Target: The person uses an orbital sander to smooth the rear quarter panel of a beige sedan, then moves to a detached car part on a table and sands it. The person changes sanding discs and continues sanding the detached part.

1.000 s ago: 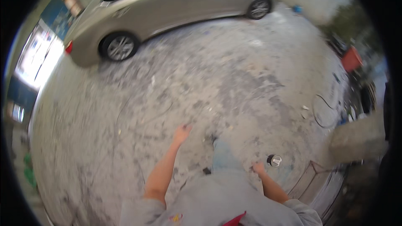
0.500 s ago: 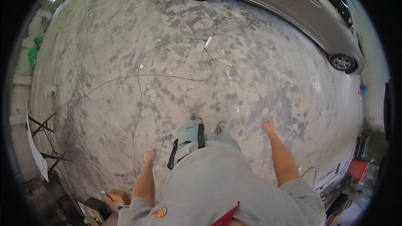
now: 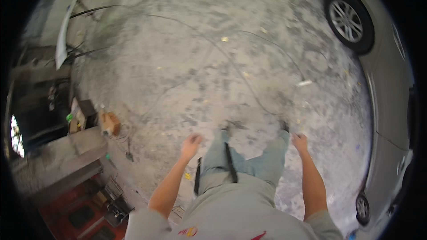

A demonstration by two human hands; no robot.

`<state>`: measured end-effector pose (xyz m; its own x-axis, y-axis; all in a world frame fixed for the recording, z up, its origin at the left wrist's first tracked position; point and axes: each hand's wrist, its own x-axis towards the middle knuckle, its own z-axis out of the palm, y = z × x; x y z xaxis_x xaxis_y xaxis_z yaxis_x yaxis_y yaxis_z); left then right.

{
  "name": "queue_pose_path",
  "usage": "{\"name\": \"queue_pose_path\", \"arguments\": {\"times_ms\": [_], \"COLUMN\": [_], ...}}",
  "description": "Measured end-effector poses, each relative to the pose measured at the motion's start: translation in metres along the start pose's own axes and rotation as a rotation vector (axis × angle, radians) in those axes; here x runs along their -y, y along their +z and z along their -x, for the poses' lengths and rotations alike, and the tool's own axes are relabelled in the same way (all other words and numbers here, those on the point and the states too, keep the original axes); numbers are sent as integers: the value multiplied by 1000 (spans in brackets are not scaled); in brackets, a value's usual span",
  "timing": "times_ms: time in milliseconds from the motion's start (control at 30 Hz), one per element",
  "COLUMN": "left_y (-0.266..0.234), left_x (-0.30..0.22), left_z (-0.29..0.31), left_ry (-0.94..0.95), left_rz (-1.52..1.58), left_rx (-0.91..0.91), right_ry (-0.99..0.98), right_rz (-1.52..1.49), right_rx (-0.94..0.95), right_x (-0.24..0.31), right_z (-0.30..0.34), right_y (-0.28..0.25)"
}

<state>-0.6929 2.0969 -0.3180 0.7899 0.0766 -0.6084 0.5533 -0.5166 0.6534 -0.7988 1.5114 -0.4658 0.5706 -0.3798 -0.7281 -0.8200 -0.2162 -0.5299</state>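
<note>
My left hand hangs in front of my left hip, above the concrete floor. Its fingers are loosely bent and a little apart, with nothing seen in them. On the other side, my right hand is beside my right thigh, fingers curled in and no object showing. Neither hand touches anything. Between them are my legs in light blue trousers, feet apart in a stride. Dark straps hang at the waist.
A thin cable runs over the floor to a white power strip. A beige car stands along the right. At left are a white panel on dark legs, a cardboard box, a ledge and a red piece of equipment.
My view has swung left, so the car now lies along the right side and the boxes and ledge show at left. Both arms have swung, and my feet are farther apart.
</note>
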Motion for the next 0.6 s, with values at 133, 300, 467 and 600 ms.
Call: {"name": "queue_pose_path", "arguments": {"times_ms": [133, 300, 467, 600], "left_y": [51, 169, 319, 379], "left_x": [28, 93, 106, 110], "left_z": [104, 121, 22, -45], "left_ry": [-399, -875, -932, -936], "left_rz": [225, -291, -107, -69], "left_rx": [-207, -86, -138, -144], "right_ry": [13, 203, -17, -207], "right_rz": [432, 581, 617, 620], "right_rx": [136, 242, 19, -177], "right_x": [0, 9, -1, 12], "right_z": [-177, -403, -582, -694], "right_y": [2, 20, 45, 65]}}
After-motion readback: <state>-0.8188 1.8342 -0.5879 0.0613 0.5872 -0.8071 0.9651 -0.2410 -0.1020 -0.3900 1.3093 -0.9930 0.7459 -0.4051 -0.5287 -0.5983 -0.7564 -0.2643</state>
